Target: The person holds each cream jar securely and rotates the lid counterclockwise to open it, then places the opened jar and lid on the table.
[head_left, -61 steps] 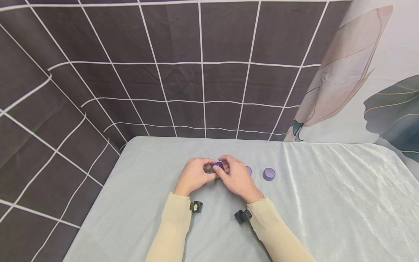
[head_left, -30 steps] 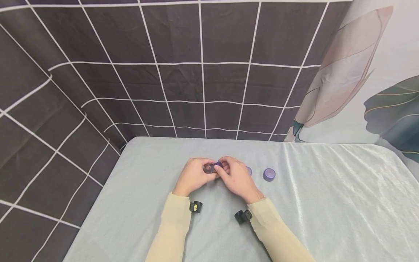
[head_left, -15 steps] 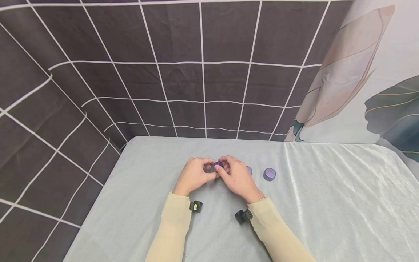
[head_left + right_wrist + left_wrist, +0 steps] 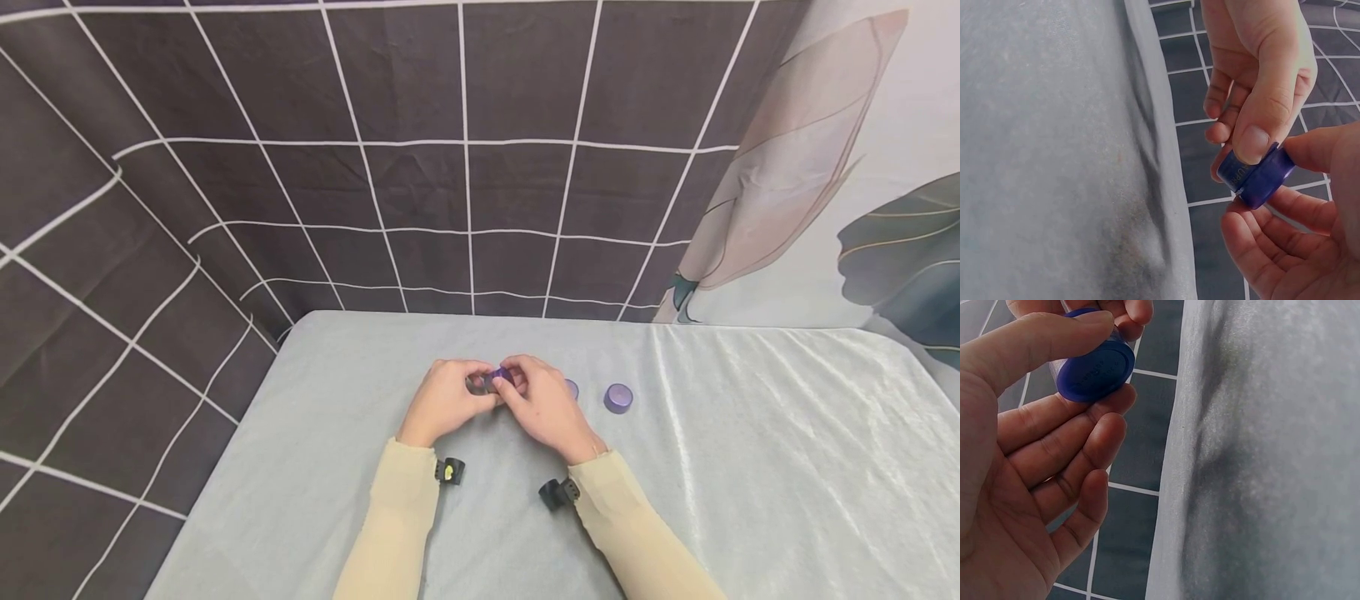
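Both hands hold one small round jar, blue-purple with a wider lid, above the table in the head view. My left hand (image 4: 441,398) pinches the jar's body between thumb and fingers; in the left wrist view the jar's round blue end (image 4: 1100,372), with faint raised marks, faces the camera. From the other side, my right hand (image 4: 543,410) grips the purple lid (image 4: 1268,181) with thumb and fingertips. Light lettering shows on the dark label (image 4: 1232,170) beside the left thumb. In the head view, fingers cover much of the jar (image 4: 501,376).
A similar purple round container (image 4: 618,398) stands on the table to the right of the right hand. Another purple one (image 4: 572,389) is partly hidden behind that hand. Pale grey cloth (image 4: 750,467) covers the table, and a dark gridded curtain (image 4: 420,183) hangs behind it.
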A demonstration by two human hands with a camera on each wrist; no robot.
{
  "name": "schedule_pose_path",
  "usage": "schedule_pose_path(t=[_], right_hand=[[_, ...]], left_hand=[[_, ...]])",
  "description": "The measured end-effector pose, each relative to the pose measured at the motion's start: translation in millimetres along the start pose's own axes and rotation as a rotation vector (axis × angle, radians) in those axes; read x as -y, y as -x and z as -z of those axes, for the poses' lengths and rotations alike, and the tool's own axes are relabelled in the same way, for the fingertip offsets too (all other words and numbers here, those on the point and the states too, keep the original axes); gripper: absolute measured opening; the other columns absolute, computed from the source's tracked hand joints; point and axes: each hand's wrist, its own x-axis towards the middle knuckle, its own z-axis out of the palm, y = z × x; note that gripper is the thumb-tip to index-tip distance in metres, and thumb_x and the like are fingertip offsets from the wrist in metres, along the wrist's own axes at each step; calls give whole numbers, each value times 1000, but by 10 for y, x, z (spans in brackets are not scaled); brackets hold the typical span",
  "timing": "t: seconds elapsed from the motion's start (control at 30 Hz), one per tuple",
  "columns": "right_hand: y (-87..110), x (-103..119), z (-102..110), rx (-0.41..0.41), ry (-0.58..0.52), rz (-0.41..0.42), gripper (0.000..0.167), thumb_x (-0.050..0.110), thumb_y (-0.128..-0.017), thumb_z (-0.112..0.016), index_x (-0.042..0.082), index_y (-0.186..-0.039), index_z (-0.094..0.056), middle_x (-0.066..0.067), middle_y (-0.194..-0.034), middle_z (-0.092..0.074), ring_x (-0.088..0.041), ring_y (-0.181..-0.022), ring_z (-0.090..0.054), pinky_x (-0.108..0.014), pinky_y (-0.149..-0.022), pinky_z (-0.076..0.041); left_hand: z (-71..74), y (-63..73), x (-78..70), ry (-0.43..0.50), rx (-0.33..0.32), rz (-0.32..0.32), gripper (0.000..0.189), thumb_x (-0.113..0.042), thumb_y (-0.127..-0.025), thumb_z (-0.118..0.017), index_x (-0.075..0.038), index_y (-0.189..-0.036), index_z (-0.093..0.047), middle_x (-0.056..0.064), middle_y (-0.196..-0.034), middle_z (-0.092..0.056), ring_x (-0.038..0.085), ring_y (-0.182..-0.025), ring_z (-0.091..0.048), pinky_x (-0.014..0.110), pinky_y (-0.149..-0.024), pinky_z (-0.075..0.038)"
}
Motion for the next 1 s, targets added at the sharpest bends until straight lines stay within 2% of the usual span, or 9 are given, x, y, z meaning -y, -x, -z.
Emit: schedule_pose_path(t=[0.53,1.0], right_hand=[[-8,1,8,1,15,13,30,23,-92,-69,2,-114,-69,-5,-95,-67,-15,-80,-62,-36,-73,-51],[10,18,5,-7,4,61,30,21,-91,-69,2,-114,-68,-5,-94,-66,-20,-83,-65,-37,-76,-51]], left_hand=[[8,-13,5,4,6,-18,23,-27,-79,-82,-15,-98,-79,-12,-75,-65,5,-72,-57,26,-68,-47],[23,0,21,20,15,-17,23,-29,-78,-81,-17,-97,-78,-12,-73,-64,11,-71,-60,26,-65,-46]])
